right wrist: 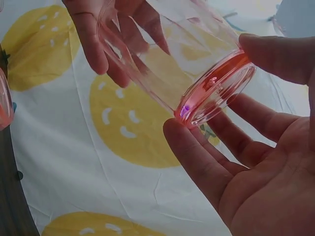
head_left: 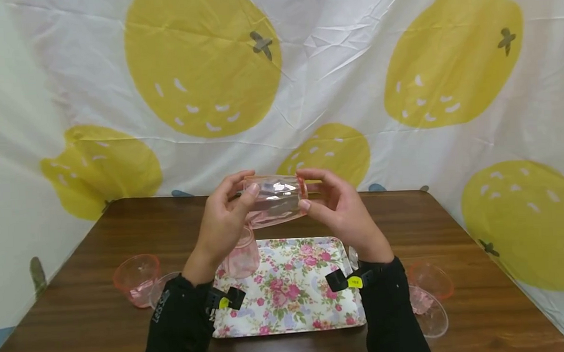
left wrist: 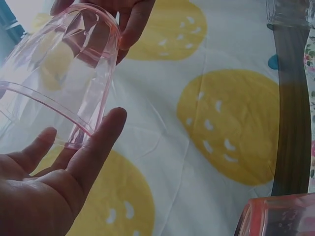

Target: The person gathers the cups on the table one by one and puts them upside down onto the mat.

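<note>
Cup hung sideways — pinched by the left hand at nine o'clock, the right hand at three — where light, even pressure seemed best against slipping.

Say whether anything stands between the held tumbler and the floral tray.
Perhaps a second pink tumbler: in the head view it stands on the far left corner of the floral tray, just below the held tumbler.

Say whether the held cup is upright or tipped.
Tipped on its side: the head view shows the cup lying sideways between left hand and right hand.
</note>
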A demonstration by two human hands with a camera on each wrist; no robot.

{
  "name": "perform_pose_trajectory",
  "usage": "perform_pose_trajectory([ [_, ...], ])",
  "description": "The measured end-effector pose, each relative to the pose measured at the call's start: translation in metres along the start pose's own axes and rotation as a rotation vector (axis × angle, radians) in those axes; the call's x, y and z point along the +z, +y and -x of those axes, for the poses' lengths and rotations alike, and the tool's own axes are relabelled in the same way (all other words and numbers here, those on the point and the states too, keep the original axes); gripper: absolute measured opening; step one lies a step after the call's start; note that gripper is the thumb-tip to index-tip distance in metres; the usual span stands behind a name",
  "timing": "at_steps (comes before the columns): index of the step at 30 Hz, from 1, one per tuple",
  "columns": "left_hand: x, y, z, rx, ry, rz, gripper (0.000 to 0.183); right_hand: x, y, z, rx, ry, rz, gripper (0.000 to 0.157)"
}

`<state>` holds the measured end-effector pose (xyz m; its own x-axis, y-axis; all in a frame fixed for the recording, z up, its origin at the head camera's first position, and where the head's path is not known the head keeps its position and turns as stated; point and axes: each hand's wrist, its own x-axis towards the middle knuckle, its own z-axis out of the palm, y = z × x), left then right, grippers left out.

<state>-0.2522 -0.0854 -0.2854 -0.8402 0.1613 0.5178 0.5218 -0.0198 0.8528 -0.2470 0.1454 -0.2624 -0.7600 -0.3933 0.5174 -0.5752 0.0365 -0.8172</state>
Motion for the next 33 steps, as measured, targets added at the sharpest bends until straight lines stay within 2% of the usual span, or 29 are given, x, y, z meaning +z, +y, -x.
perform_pose_trajectory([
  [3,0.000,-0.002,-0.001,-0.005,-0.040,-0.003,0.047,-0.001,0.000,-0.001,-0.004,0.005,0.012,0.052],
  [9,-0.006,0.000,0.000,0.034,-0.086,-0.159,0.050,-0.001,0.001,-0.001,-0.036,0.032,0.127,0.052],
  [15,-0.009,0.003,0.002,0.025,-0.088,-0.197,0.050,-0.001,0.003,-0.002,-0.034,0.035,0.182,0.051],
  [24,-0.015,0.011,0.002,0.000,-0.090,-0.239,0.050,-0.004,0.000,0.000,0.015,0.046,0.268,0.053],
  [33,-0.025,0.012,0.001,0.006,-0.056,-0.364,0.049,-0.002,0.003,-0.004,-0.025,0.049,0.457,0.052],
])
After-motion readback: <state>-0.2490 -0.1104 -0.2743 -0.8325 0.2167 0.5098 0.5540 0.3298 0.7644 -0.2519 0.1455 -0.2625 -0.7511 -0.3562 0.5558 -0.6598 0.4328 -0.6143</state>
